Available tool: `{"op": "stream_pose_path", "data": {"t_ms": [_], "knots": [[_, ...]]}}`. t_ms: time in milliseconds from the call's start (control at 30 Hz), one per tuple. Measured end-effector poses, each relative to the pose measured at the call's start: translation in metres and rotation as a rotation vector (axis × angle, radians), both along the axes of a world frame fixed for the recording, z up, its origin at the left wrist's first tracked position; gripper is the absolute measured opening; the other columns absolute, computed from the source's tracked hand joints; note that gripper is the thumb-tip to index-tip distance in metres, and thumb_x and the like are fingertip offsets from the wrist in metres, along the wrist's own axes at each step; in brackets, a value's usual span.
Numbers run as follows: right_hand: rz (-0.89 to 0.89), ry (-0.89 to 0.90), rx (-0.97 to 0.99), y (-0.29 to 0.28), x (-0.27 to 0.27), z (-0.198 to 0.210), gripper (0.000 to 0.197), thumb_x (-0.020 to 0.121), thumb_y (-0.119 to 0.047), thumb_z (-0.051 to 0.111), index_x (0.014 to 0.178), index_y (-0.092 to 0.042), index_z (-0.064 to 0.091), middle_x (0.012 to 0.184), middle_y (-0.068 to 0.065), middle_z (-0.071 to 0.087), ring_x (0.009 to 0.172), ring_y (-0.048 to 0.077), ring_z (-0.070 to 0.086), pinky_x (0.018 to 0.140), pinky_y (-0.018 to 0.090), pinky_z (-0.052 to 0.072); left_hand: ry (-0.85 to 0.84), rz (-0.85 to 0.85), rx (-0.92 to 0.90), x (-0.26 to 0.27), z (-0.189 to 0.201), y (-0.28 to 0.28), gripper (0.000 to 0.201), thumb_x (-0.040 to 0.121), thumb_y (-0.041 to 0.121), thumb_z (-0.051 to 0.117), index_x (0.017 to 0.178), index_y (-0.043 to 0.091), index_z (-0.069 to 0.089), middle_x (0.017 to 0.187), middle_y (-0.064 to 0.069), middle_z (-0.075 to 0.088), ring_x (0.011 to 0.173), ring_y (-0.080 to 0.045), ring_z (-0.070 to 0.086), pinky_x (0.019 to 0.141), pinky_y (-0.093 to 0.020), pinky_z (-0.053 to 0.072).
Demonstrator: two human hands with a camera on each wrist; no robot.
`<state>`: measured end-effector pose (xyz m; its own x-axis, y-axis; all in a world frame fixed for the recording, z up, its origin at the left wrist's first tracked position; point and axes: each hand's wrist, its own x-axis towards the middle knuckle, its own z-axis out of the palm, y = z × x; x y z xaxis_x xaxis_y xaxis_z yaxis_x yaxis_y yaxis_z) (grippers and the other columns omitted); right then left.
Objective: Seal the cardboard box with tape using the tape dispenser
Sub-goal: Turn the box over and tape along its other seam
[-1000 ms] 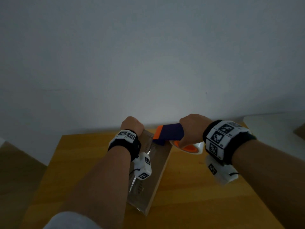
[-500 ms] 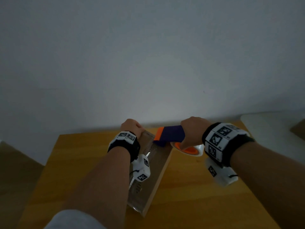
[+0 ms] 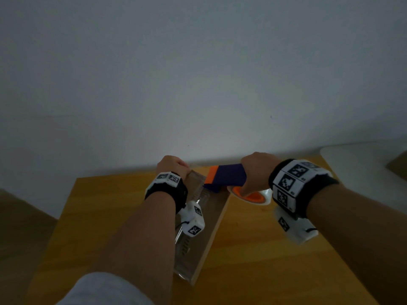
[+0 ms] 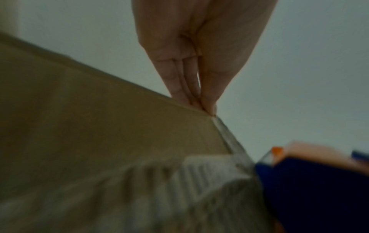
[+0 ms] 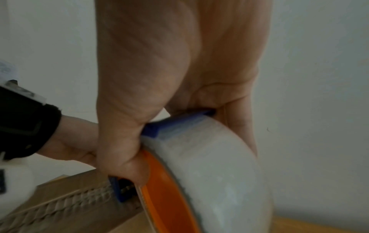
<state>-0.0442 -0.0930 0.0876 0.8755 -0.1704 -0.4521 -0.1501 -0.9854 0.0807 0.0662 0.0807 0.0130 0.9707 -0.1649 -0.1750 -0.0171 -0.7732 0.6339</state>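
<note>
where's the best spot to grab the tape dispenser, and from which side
Grip the blue body of the tape dispenser from above, as the right hand does now: fingers over the top, thumb hooked at the orange core of the tape roll. That probably keeps the cutter end free, down at the cardboard box.

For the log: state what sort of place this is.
Probably a plain indoor room used as a packing spot: a wooden table against a bare white wall, with a cardboard box and tape dispenser.
</note>
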Motion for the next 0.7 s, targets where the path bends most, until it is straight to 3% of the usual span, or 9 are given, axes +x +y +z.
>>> {"op": "stream_pose_path", "data": {"t_ms": [133,267,333,433,567,700], "knots": [[-0.002,-0.004,0.002,0.000,0.000,0.002,0.044,0.068,-0.050,0.071,0.096,-0.017,0.062,0.077,-0.002,0.061,0.067,0.015,0.057,0.064,0.028,0.052,-0.088,-0.050,-0.014,0.008,0.007,-0.002,0.010,0.079,0.014,0.070,0.084,0.012,0.077,0.093,-0.007,0.076,0.090,-0.025,0.069,0.081,-0.027,0.053],[-0.005,-0.006,0.003,-0.001,0.000,0.003,0.045,0.068,-0.051,0.071,0.096,-0.016,0.062,0.080,-0.001,0.063,0.069,0.015,0.058,0.069,0.030,0.055,-0.115,-0.354,-0.039,0.005,0.015,-0.016,0.008,0.075,0.014,0.076,0.082,0.014,0.078,0.090,-0.003,0.076,0.075,-0.011,0.064,0.081,-0.023,0.052],[-0.005,-0.004,-0.003,-0.001,0.000,0.003,0.042,0.068,-0.050,0.072,0.092,-0.016,0.061,0.077,-0.001,0.061,0.065,0.015,0.056,0.066,0.029,0.053,-0.101,-0.463,0.085,0.003,0.015,-0.022,0.011,0.078,0.013,0.073,0.087,0.014,0.079,0.095,-0.004,0.076,0.083,-0.015,0.068,0.080,-0.018,0.048],[-0.005,0.001,-0.008,-0.001,0.000,0.001,0.042,0.067,-0.048,0.073,0.092,-0.017,0.061,0.076,-0.001,0.061,0.066,0.015,0.057,0.067,0.030,0.055,-0.095,-0.528,0.192,0.002,0.011,-0.022,0.013,0.083,0.017,0.069,0.092,0.016,0.079,0.103,-0.005,0.075,0.096,-0.022,0.068,0.088,-0.024,0.051],[0.008,0.013,-0.012,-0.001,0.001,0.001,0.044,0.069,-0.049,0.073,0.095,-0.017,0.060,0.078,-0.001,0.061,0.069,0.016,0.058,0.066,0.029,0.054,-0.088,-0.555,0.225,0.002,0.009,-0.022,0.016,0.086,0.017,0.066,0.097,0.018,0.078,0.108,-0.004,0.074,0.100,-0.022,0.067,0.092,-0.027,0.051],[0.008,0.010,0.011,-0.002,0.001,0.000,0.048,0.068,-0.049,0.072,0.102,-0.017,0.062,0.092,0.002,0.069,0.073,0.016,0.060,0.072,0.031,0.056,-0.081,-0.561,0.207,0.002,0.005,-0.018,0.018,0.087,0.018,0.065,0.100,0.017,0.077,0.110,-0.004,0.073,0.101,-0.021,0.067,0.086,-0.020,0.046]]}}
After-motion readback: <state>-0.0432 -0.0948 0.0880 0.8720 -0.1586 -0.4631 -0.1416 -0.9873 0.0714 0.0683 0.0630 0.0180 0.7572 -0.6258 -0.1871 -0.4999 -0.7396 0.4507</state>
